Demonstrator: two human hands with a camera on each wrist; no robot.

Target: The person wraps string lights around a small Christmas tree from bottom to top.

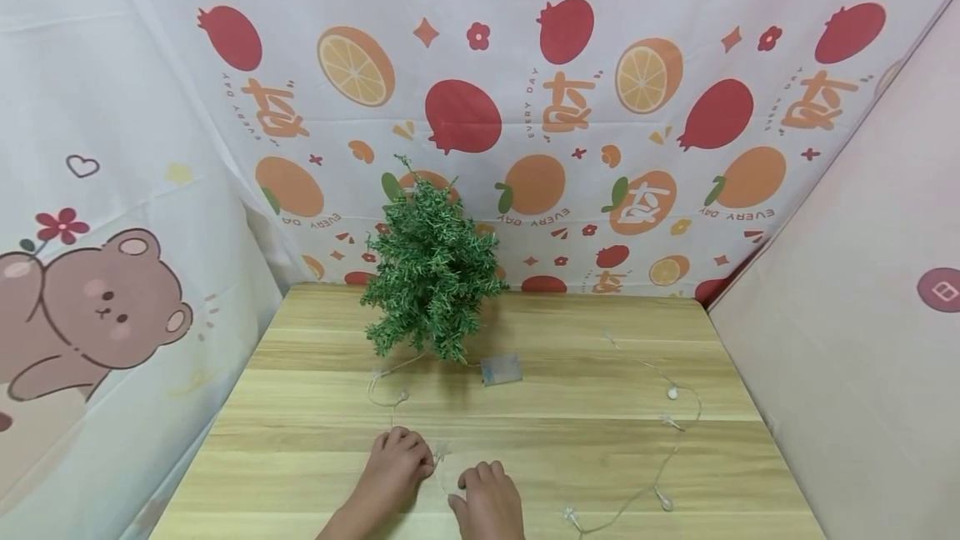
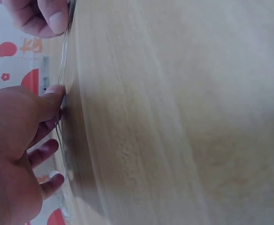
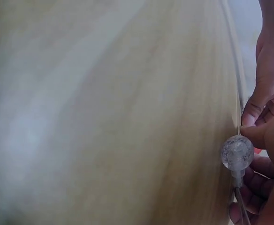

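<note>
A string light with a thin clear wire (image 2: pixel 63 58) and small clear bulbs lies over the wooden table. Low in the head view, my left hand (image 1: pixel 399 467) pinches the wire between thumb and forefinger, its other fingers spread loosely. Just to its right, my right hand (image 1: pixel 491 500) pinches the same wire, and a round clear bulb (image 3: pixel 237 152) sits beside its fingers in the right wrist view. Between the two hands runs a short stretch of wire. Behind them stands a small green artificial Christmas tree (image 1: pixel 431 269), with a flat translucent box (image 1: pixel 501 369) by its base.
More of the string light trails along the right side of the table (image 1: pixel 585 448), with bulbs such as a round one (image 1: pixel 664 499) along it. A fruit-print curtain (image 1: pixel 517 190) hangs behind the table, and a bear-print curtain (image 1: pixel 112 298) hangs at the left.
</note>
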